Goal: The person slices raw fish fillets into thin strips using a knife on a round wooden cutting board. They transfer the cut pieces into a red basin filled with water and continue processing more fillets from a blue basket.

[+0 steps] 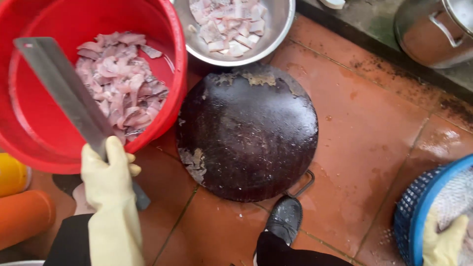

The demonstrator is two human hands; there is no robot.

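Observation:
My left hand (pixel 106 175), in a yellow rubber glove, grips the handle of a large cleaver (pixel 61 86). The blade points up and left over a red bucket (pixel 170 59) that holds pale pink fish pieces (pixel 120 81). A round dark wooden chopping board (pixel 246 133) lies bare on the floor beside the bucket. My right hand (pixel 443 241), also gloved, reaches into a blue plastic basket (pixel 411 216) at the lower right. It rests against a pale scaly fish (pixel 456 197), and its grip is partly cut off by the frame edge.
A metal bowl (pixel 276 29) of cut fish pieces sits above the board. A steel pot (pixel 428 32) stands at the top right on a dark ledge. Orange (pixel 24 214) and yellow (pixel 11 175) containers sit at the left. My black shoe (pixel 285 216) is below the board on wet red tiles.

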